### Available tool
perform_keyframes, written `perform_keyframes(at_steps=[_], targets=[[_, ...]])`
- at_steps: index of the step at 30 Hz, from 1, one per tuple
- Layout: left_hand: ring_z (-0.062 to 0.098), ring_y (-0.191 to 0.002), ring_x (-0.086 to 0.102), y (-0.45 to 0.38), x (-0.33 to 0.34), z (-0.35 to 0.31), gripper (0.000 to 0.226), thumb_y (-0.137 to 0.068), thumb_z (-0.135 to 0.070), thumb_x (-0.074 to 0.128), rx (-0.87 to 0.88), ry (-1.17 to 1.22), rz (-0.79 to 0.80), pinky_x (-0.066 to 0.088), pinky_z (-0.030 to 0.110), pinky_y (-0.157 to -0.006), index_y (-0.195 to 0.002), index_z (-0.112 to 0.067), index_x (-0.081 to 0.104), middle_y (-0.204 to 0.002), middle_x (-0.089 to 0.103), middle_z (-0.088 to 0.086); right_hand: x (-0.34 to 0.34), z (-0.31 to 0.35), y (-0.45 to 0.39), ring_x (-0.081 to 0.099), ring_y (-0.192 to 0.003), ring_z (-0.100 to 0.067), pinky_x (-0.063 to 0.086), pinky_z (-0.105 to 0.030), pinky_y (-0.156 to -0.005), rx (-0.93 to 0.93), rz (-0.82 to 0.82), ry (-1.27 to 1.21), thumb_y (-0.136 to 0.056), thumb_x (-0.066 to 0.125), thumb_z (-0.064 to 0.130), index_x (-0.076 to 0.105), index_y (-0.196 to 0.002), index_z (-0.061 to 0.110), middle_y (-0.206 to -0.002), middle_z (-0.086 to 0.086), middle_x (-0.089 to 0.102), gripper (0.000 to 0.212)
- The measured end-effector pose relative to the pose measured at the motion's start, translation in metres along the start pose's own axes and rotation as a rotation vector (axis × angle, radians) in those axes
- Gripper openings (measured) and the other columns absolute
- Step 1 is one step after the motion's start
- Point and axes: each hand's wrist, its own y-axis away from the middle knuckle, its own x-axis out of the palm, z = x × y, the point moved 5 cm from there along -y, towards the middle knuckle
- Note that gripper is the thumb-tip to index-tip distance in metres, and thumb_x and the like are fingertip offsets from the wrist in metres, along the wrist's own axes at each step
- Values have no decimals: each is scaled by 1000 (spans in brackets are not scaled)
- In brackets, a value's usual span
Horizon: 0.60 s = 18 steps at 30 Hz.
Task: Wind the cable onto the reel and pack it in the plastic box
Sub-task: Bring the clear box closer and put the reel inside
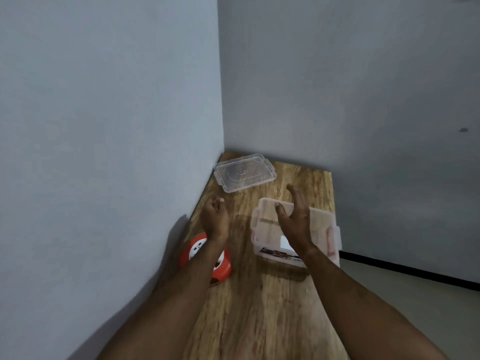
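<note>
Orange cable reel (220, 266) with a white socket face sits on the wooden table (259, 320) near its left edge, close to the wall; left forearm crosses over it and hides much of it. It appears to lie flat, white face up and tipped slightly toward the camera; no loose cable can be made out. Clear plastic box (322, 229) stands open on the right half of the table, a white label and some print showing through its near wall, a latch flap at its right end. Long axis runs left to right, skewed a little so the right end sits nearer the camera. Clear lid (244, 175) lies flat, apart from the box, at the far left corner of the table, long axis also roughly left to right. Left hand (214, 219) hangs above the table past the reel, fingers curled in loosely, holding nothing. Right hand (294, 219) is over the box opening, fingers spread and lightly bent, thumb apart; whether it touches the rim cannot be told.
</note>
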Motion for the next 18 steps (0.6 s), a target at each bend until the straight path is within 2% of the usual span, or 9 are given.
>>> perform_keyframes(at_steps=[2,5,10,12,14,17,18], targets=[[29,-115,64,-6,-18,4,30,-102,-17,55,12,2,-30,44,27,-92,-124,-1,68,-123,71,14,26,12,5,44,-139,-20,40,-47,-114,-25,52,-7,-93,67,15,48,-146,12,-148,-6,50,57],[26,-122,61,-13,-47,17,32,-102,-14,54,-6,1,-72,41,22,-94,-130,-2,64,-130,67,13,67,24,17,44,-139,-20,40,-51,-113,-40,141,-33,-93,66,19,47,-147,13,-148,-6,50,58],[29,-118,64,-23,-80,51,33,-102,-16,54,-66,7,-86,53,35,-97,-129,1,64,-126,69,15,117,45,41,42,-141,-17,39,-49,-115,-10,291,-74,-96,62,35,43,-150,21,-152,-1,47,58],[27,-120,64,-20,-86,60,33,-103,-19,53,-73,-21,-77,53,29,-93,-130,-2,64,-128,68,12,132,47,52,41,-141,-15,38,-48,-115,13,335,-72,-97,60,42,43,-149,22,-152,2,47,58],[22,-124,62,-16,-91,67,35,-104,-20,53,-80,-58,-69,47,21,-91,-136,-7,61,-134,66,7,145,49,62,45,-136,-11,41,-47,-112,11,344,-66,-98,61,38,48,-145,20,-146,5,52,52],[23,-126,61,-10,-93,77,36,-104,-20,52,-71,-107,-36,45,19,-89,-138,-8,60,-136,65,7,155,46,76,48,-117,-2,46,-42,-105,20,364,-39,-98,62,20,55,-133,16,-122,11,54,37],[23,-126,61,-8,-94,82,36,-104,-21,52,-73,-126,-30,46,19,-89,-138,-9,60,-136,65,7,157,42,81,49,-117,-4,46,-40,-104,39,373,-25,-97,62,20,54,-135,18,-121,11,53,39]])
